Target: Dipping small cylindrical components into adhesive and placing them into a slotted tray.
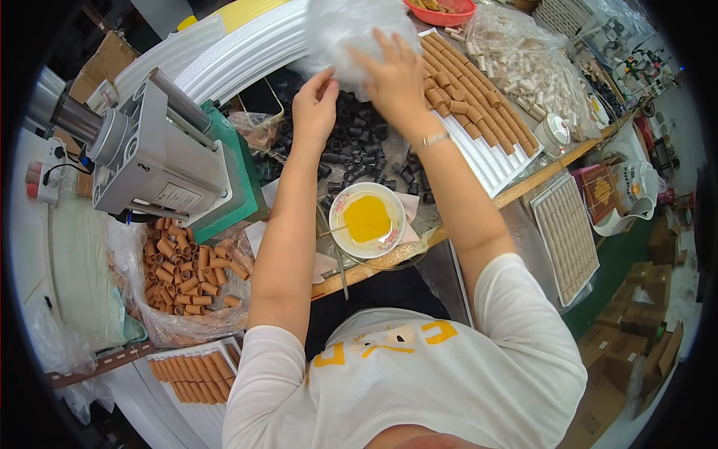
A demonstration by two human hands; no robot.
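A cloudy clear plastic bag (pixel 329 34) lies at the far middle of the bench. Over its right side is my right hand (pixel 396 78), fingers spread and slightly blurred. At the bag's near left edge, my left hand (pixel 314 112) is half curled, its thumb and forefinger apart and nothing visible between them. Many black plastic fittings (pixel 355 142) lie heaped below and between my hands. Nearer to me, between my forearms, stands a white flowered bowl (pixel 338 238) of yellow liquid (pixel 368 217), with a thin stick (pixel 333 231) leaning at its left rim.
On the left is a metal press (pixel 168 161) on a green base (pixel 243 179), above a plastic-lined bin of brown tubes (pixel 187 269). To the right, a white ribbed tray (pixel 490 168) carries rows of brown tubes (pixel 479 105). A wooden edge (pixel 523 191) borders the bench.
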